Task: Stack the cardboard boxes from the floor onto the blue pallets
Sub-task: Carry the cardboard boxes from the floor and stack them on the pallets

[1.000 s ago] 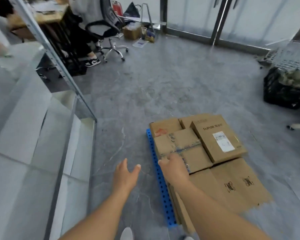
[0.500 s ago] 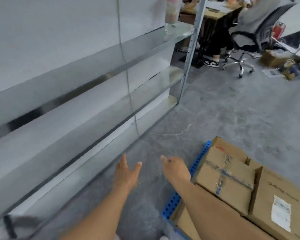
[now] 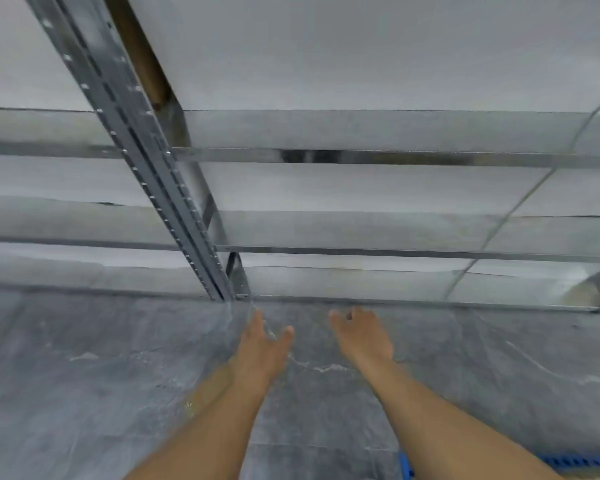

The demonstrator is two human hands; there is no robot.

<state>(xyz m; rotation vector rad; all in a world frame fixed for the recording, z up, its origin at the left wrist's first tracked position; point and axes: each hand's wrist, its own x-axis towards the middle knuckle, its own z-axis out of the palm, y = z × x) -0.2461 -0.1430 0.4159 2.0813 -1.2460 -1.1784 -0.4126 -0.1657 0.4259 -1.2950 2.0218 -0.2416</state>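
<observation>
Blue pallet (image 3: 582,460) edge, orientation seemingly sideways.

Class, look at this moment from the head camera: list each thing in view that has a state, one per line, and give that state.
left hand: open, fingers relaxed, holding nothing
right hand: open, fingers loosely curled, holding nothing
blue pallet: only a corner shows at the lower right edge; its load is out of view
metal shelving: upright against the wall; visible shelves carry nothing
</observation>
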